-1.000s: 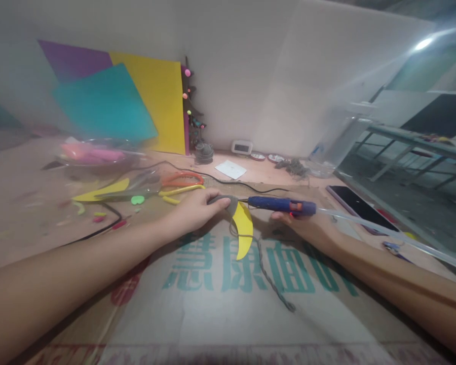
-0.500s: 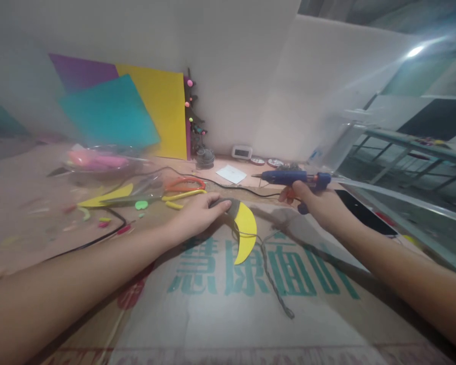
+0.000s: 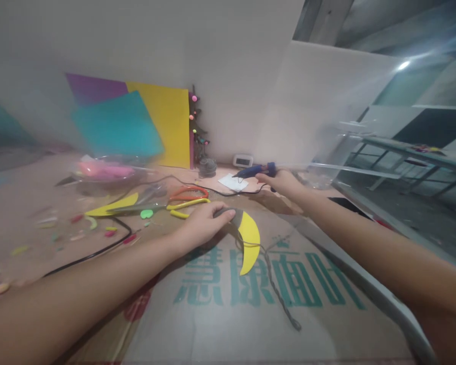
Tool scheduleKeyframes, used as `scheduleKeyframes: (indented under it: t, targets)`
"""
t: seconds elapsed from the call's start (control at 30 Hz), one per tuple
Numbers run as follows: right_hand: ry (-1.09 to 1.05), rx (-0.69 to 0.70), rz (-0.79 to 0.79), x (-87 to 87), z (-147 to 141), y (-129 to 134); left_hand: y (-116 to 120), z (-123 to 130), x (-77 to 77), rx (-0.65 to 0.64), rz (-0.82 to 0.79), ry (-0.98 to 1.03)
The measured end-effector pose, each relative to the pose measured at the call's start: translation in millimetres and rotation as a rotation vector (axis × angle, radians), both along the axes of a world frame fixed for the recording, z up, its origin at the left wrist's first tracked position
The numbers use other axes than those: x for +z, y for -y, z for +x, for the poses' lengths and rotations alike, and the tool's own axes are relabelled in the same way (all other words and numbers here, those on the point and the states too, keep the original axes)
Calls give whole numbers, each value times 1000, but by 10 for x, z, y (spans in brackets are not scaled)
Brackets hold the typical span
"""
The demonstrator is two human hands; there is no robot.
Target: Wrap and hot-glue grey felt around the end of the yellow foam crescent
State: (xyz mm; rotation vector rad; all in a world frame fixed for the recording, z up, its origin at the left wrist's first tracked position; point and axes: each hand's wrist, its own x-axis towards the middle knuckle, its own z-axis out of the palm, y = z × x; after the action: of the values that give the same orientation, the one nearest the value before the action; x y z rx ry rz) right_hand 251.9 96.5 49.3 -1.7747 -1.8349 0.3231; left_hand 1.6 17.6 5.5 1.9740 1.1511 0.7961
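Note:
My left hand point(image 3: 209, 223) pinches the grey upper end of a yellow crescent point(image 3: 251, 241) between thumb and fingers, just above the cardboard. A thin grey cord point(image 3: 275, 286) crosses the crescent and trails down to the right, its end twisted. Farther back, my right hand point(image 3: 281, 181) is wrapped round a blue glue gun point(image 3: 253, 171), whose nozzle points left over a white paper point(image 3: 233, 182). Orange- and yellow-handled scissors point(image 3: 190, 199) lie just behind my left hand.
Printed cardboard point(image 3: 220, 324) covers the front. Colourful scraps point(image 3: 110, 231), a green heart point(image 3: 146, 214) and a black cable point(image 3: 99, 257) lie left. A bowl of pink pieces point(image 3: 106, 170), coloured sheets point(image 3: 167, 121), a small decorated tree point(image 3: 197, 132) and a white device point(image 3: 242, 160) stand behind.
My right hand has moved left and away from me with the glue gun, whose nozzle is now over the white paper. My left hand keeps its hold on the crescent. The camera view has shifted slightly.

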Motion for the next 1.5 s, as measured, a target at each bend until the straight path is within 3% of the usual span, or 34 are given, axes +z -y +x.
scheduleKeyframes:
  t: [0.17, 0.33, 0.6, 0.73, 0.83, 0.93, 1.0, 1.1, 1.2, 1.27, 1.37, 1.5]
  targets:
    - [-32, 21, -28, -231, -73, -257, -12, 4, -24, 15, -8, 27]
    - [3, 101, -27, -324, 37, -260, -6, 7, -16, 13, -36, 39]
    - [256, 119, 114, -226, 420, 59, -5, 6, -19, 19, -48, 46]
    - [391, 200, 170, -94, 333, 406, -15, 2, -27, 24, -41, 65]
    - [69, 257, 68, 30, 84, 780, -13, 0, -13, 63, -25, 89]
    - [-405, 298, -245, 66, -160, 1126, -7, -8, -2, 101, -16, 141]
    - [-609, 298, -454, 22, -260, 1278, -7, -19, -10, 115, -16, 186]
    - [-761, 364, -681, -82, -316, 1376, -18, -38, -43, 148, -15, 256]
    - [-683, 456, -759, -139, -304, 1363, -35, -51, -71, 174, -4, 292]
    - [-454, 460, -667, -131, -272, 1321, -39, -54, -73, 181, 8, 276]
    - [-68, 391, -321, -81, -207, 1258, -28, -46, -48, 170, 11, 185]
    - [75, 378, -58, -50, -181, 1249, 13, -17, 6, 136, 6, 41]
